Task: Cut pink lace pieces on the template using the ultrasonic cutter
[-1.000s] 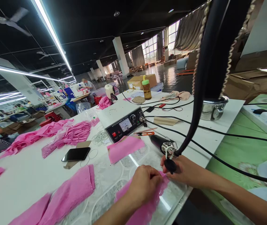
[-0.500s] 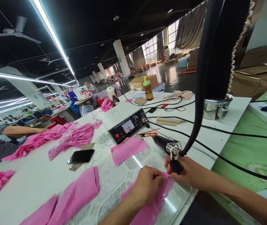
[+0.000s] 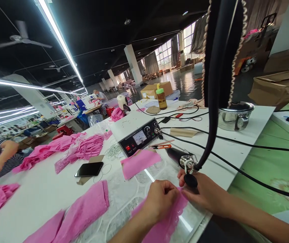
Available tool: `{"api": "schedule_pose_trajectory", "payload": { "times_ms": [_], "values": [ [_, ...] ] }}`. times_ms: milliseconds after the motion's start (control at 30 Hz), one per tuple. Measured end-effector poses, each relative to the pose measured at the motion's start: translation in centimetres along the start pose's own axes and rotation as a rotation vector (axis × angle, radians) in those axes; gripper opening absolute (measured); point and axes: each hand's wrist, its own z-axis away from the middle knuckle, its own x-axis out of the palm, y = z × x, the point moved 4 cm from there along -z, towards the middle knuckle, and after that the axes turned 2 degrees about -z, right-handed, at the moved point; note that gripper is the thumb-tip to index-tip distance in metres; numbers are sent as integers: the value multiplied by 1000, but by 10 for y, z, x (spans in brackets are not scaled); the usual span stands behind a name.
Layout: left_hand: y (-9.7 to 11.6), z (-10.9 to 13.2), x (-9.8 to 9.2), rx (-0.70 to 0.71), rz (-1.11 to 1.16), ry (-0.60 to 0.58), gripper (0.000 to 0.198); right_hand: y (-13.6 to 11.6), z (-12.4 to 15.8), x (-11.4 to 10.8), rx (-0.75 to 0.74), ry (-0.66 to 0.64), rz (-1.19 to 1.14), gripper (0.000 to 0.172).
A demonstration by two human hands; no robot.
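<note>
at the near edge of the white table (image 3: 254, 130), a person bent to close finger work on a pink cloth with a wavy edge (image 3: 163, 227). the cloth lies over a clear sheet (image 3: 193, 217), its far end up between the two hands.

left hand (image 3: 157, 202): thumb and forefinger drawn together, pinching the cloth's far end. right hand (image 3: 205, 192): thumb laid against that same end, other fingers curled; a black dangling piece (image 3: 190, 180) covers part of them, so i cannot tell whether they pinch.

step in hand, as i judge it: lining up or joining the cloth at that one spot, by fingertip alone. the black-handled tool (image 3: 176, 157) lies just beyond the hands, apparently not gripped. the control box (image 3: 139, 136) behind it shows a red light.

next move, my guess: it calls for a firm left pinch and a small, careful adjustment by the right thumb, with the wavy edge kept from bunching. a slip there could let the end go out of line. a second pink piece (image 3: 140, 163) lies flat before the box.
</note>
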Motion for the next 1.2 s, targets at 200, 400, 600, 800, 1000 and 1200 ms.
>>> {"api": "schedule_pose_trajectory", "payload": {
  "times_ms": [200, 400, 600, 800, 1000, 1200],
  "values": [
    [-3, 11, -17, -35, 126, 105, 13, 1, 2, -2, -21, 50, 46, 12],
    [-16, 43, -56, -83, 347, 222, 39, -26, 8, -2, -64, -75, 95, 19],
    [-38, 89, -91, -146, 539, 383, 53, -45, -7, 29, -137, -200, 51, 26],
    [-61, 119, -96, -151, 689, 515, 54, -70, -79, 76, -190, -496, -24, 48],
    [-81, 146, -109, -126, 782, 614, 46, -103, -98, 126, -222, -881, -123, 28],
    [-104, 198, -118, -111, 771, 746, 53, -144, -95, 168, -137, -972, -217, 24]
  ]
}}
